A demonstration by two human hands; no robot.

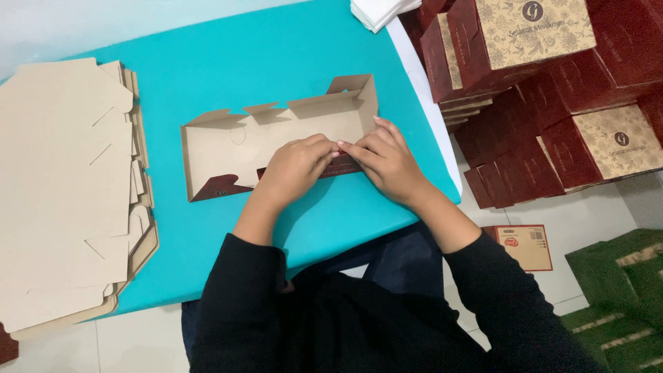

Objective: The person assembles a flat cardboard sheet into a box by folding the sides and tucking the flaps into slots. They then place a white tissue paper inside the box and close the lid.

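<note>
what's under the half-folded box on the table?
The turquoise table shows all around the half-folded box. Whatever lies directly beneath its floor is covered. Both hands, left hand and right hand, hide its near wall.

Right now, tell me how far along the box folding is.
Done: finished red boxes are piled on the floor to the right. In hand: the left hand and right hand press the near wall of a half-formed box on the teal table; its far wall and flaps stand up. Left: a stack of flat blanks at the table's left.
</note>
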